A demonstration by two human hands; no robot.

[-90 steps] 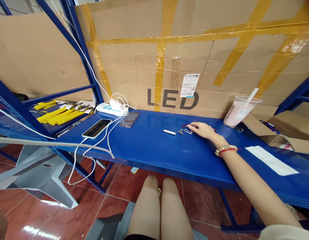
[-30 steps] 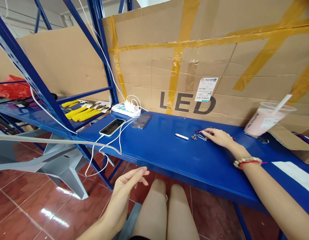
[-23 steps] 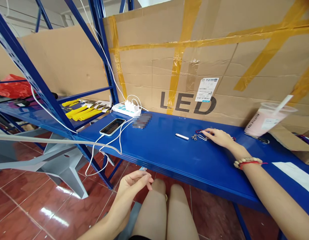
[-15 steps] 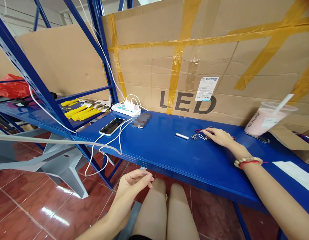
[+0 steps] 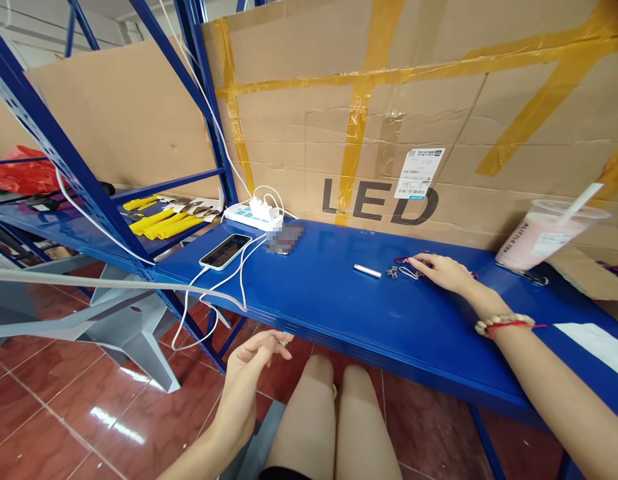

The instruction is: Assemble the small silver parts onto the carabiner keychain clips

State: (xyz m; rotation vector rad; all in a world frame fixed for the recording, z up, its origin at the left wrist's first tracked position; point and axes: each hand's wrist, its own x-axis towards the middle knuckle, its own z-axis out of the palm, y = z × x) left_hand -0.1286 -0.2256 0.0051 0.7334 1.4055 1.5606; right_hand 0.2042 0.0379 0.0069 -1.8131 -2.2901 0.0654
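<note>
My right hand [image 5: 443, 272] rests low over the blue table, palm down, its thumb and finger closed at the end of a small red cord loop [image 5: 401, 260]. A white cord loop [image 5: 407, 272] lies just below those fingertips, and small metal clasps [image 5: 392, 272] are beside it. More red cord shows past the far side of the hand; what lies under the palm is hidden. A silver tube [image 5: 367, 271] lies to the left. My left hand [image 5: 256, 357] hangs in front of the table edge above my lap, fingers loosely bent and apart, with nothing visible in it.
A phone [image 5: 225, 251] on a white cable and a power strip [image 5: 253, 217] sit at the left. A drink cup [image 5: 543, 235] leans at the right, near white paper [image 5: 591, 347]. Yellow-handled tools [image 5: 171, 223] lie on the adjoining shelf. A cardboard sheet [image 5: 289, 153] stands behind.
My left hand has moved a little left and up, and its fingers have loosened. The right hand stays by the cords; the whole view has shifted slightly.
</note>
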